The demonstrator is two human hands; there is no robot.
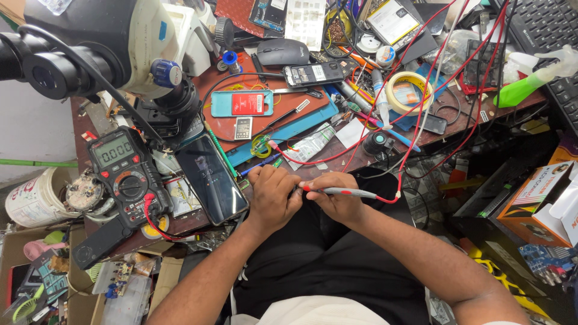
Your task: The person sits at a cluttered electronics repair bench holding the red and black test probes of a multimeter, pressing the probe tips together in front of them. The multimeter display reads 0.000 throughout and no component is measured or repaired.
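Cluttered repair bench, mid-frame: left hand (272, 195) closed around something hidden, right hand (337, 201) pinching grey-and-red probe (349, 192) at centre, beside dark smartphone (211, 179). Best kept steady, red lead (415, 129) slack, multimeter (123, 171) readable.

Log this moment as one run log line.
left hand: closed, contents hidden | right hand: gripping red-grey test probe | multimeter, smartphone beside left hand

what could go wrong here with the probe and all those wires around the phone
The right hand holds a red-tipped probe against the closed left hand, so the tip could slip and prick a finger. Its red lead runs across the crowded bench past a tape roll; a tug might drag small things off. The smartphone lies at the bench edge and could be knocked down.
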